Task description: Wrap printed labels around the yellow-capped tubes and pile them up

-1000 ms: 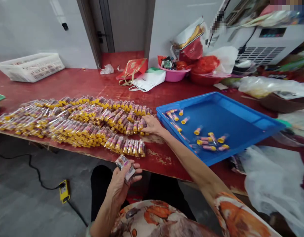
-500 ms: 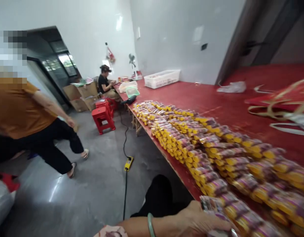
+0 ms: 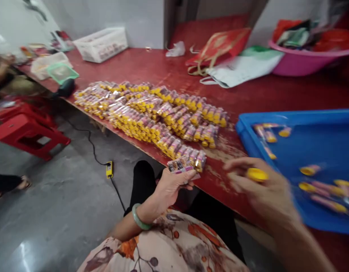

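red table across the frame; at lower right, the right hand, a second ago at the pile, now grips a yellow-capped tube; left hand still pinches cards, lower centre.

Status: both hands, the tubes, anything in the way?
Left hand gripping printed cards. Right hand, blurred, gripping yellow cap. Yellow-ended tubes piled on red table. Blue tray beside right hand; no obstruction seen.
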Demonstrator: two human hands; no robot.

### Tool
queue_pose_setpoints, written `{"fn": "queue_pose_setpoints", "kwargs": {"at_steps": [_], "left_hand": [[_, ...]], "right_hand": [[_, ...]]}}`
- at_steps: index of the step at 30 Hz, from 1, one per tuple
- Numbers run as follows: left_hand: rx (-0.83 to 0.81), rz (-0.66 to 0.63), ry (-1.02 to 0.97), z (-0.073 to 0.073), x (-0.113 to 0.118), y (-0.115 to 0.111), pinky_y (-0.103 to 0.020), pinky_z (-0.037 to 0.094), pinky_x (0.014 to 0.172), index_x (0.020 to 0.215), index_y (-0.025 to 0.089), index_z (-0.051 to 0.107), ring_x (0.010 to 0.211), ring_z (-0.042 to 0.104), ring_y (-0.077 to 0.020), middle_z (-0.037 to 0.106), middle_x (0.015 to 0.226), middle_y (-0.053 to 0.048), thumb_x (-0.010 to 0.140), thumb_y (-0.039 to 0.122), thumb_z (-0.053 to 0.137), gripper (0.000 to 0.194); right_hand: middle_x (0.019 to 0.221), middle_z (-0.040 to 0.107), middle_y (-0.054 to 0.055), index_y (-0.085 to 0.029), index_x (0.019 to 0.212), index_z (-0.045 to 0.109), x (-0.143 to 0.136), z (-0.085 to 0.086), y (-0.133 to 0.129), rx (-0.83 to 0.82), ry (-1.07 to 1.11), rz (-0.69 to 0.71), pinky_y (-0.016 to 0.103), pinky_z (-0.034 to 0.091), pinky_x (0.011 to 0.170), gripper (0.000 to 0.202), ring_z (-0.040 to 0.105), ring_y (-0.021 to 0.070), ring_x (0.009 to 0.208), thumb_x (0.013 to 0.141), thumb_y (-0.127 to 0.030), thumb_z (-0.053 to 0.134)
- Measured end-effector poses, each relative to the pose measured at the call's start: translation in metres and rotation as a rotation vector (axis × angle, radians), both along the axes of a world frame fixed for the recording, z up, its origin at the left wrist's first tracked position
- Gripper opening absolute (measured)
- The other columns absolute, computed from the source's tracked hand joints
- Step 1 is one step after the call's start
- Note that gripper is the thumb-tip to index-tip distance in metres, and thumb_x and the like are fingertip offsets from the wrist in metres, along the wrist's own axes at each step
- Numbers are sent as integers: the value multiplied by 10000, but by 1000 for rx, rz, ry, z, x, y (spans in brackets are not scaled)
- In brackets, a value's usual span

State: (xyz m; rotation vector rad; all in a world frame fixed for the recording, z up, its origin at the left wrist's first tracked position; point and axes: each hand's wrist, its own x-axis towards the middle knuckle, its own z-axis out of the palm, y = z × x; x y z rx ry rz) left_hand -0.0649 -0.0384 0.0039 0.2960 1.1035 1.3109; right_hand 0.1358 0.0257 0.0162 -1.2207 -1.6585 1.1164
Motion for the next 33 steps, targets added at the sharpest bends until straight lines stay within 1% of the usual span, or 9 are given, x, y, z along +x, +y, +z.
{"fn": "queue_pose_setpoints", "kwargs": {"at_steps": [3, 6, 10, 13, 16, 21, 26, 29, 33], "left_hand": [[-19, -65, -4, 1, 3, -1, -191, 439, 465, 760, 103, 685, 483, 537, -82, 630, 620, -17, 572, 300, 841, 314], [-7, -88, 0, -1, 3, -3, -203, 450, 483, 788, 112, 689, 490, 545, -85, 636, 628, -12, 593, 333, 830, 326], [1, -38, -6, -4, 0, -1, -217, 469, 493, 823, 142, 693, 532, 585, -105, 671, 687, -14, 614, 367, 812, 330], [-3, 34, 15, -7, -2, 2, -212, 466, 483, 806, 139, 690, 545, 591, -106, 682, 715, -16, 549, 330, 852, 359], [-13, 82, 40, -9, -2, 4, -198, 449, 472, 792, 122, 687, 514, 560, -85, 672, 704, -16, 534, 315, 864, 368], [-24, 74, 0, -8, 1, 4, -192, 441, 481, 801, 123, 693, 509, 555, -76, 665, 687, -4, 526, 298, 873, 373], [-101, 63, -87, -10, 6, 7, -211, 470, 504, 836, 156, 694, 560, 601, -103, 694, 738, -3, 538, 312, 871, 380], [-125, 66, -110, -13, 11, 7, -216, 488, 528, 861, 168, 690, 591, 617, -112, 697, 748, -2, 560, 334, 861, 384], [-117, 58, -121, -12, 19, 5, -221, 505, 560, 909, 171, 690, 623, 620, -110, 693, 788, -8, 582, 339, 853, 401]], "right_hand": [[685, 592, -2, -206, 893, 634, -35, -11, -26, -207, 142, 46, 229, 371, 447, 313, 473, 107, 529, 670, -366, 787], [665, 588, -12, -178, 786, 614, -63, -18, -30, -358, 367, -26, 202, 338, 398, 333, 450, 88, 488, 578, -335, 821], [625, 554, -33, -165, 718, 593, -65, -20, -29, -481, 477, -47, 186, 310, 385, 296, 410, 60, 446, 543, -253, 815], [705, 583, -17, -176, 813, 607, -55, -19, -29, -484, 471, -19, 187, 336, 416, 306, 435, 64, 488, 586, -252, 797], [879, 598, 22, -201, 933, 618, -44, -16, -29, -466, 513, 9, 231, 424, 488, 313, 491, 90, 566, 669, -317, 739], [810, 576, 38, -219, 978, 662, -21, -15, -34, -452, 520, 72, 323, 518, 657, 285, 592, 184, 740, 760, -403, 654], [804, 597, 22, -228, 908, 712, -10, -17, -43, -389, 494, -54, 241, 471, 547, 284, 550, 138, 659, 676, -383, 767], [795, 603, 17, -219, 901, 691, -11, -16, -50, -361, 609, -28, 222, 446, 496, 256, 527, 104, 569, 690, -337, 774], [920, 596, 26, -211, 913, 659, -14, -18, -58, -225, 654, -16, 243, 499, 544, 194, 594, 110, 591, 744, -267, 737]]}}
